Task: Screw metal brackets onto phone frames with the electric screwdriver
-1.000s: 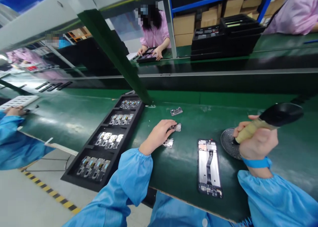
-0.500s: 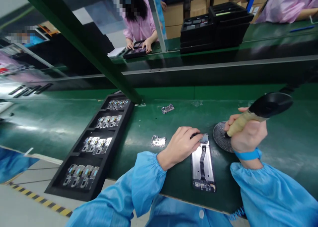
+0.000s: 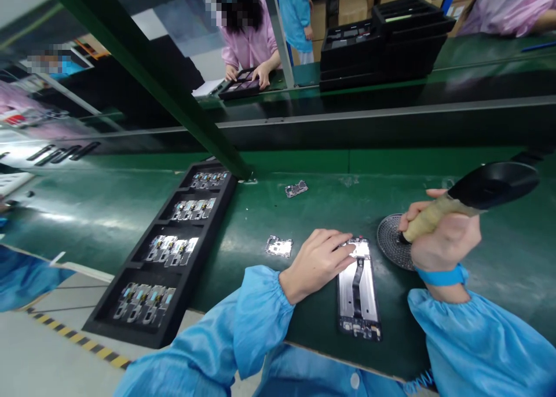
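The phone frame lies flat on the green desk, thin, light and stiff, with exposed parts that look fragile, so its bare side edges are the place to grip. The left hand, fingers loosely curled, presses what seems a small board onto the frame's top end, while just right of the frame the right hand is clenched around the electric screwdriver.

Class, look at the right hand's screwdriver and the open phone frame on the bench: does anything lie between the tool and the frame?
Only partly. The left hand rests its fingertips on the frame's top end, covering that corner. The screwdriver in the right hand points at the round dish beside the frame. The rest of the frame lies uncovered.
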`<action>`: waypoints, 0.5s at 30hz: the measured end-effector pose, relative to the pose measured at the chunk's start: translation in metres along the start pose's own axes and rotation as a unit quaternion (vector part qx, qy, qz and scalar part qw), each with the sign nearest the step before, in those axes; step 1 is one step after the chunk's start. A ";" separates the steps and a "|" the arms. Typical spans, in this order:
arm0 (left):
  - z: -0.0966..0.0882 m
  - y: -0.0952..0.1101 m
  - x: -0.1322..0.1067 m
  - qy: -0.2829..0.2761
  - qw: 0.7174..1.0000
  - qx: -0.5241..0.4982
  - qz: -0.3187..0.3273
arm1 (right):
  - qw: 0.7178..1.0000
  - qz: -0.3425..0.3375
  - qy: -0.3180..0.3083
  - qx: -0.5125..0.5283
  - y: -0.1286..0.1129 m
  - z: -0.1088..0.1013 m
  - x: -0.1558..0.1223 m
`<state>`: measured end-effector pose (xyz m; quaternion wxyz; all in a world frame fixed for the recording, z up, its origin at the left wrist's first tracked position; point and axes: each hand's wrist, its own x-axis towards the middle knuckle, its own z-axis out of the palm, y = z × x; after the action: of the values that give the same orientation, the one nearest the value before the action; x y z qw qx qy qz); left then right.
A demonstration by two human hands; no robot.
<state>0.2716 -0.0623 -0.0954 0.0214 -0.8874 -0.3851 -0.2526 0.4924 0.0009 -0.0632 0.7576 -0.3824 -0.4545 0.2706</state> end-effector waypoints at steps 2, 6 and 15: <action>0.001 -0.001 0.000 -0.010 1.000 0.000 -0.003 | 1.000 -0.002 0.004 0.001 -0.001 0.001 0.000; 0.001 0.000 0.000 -0.019 1.000 -0.001 -0.012 | 1.000 -0.022 0.002 -0.007 0.000 0.001 0.000; -0.006 0.001 0.000 -0.075 0.996 -0.035 -0.033 | 1.000 -0.013 -0.014 -0.009 0.000 -0.003 0.001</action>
<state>0.2694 -0.0644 -0.0906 -0.0472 -0.8907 -0.4058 -0.1995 0.4952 0.0006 -0.0640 0.7512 -0.3796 -0.4721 0.2621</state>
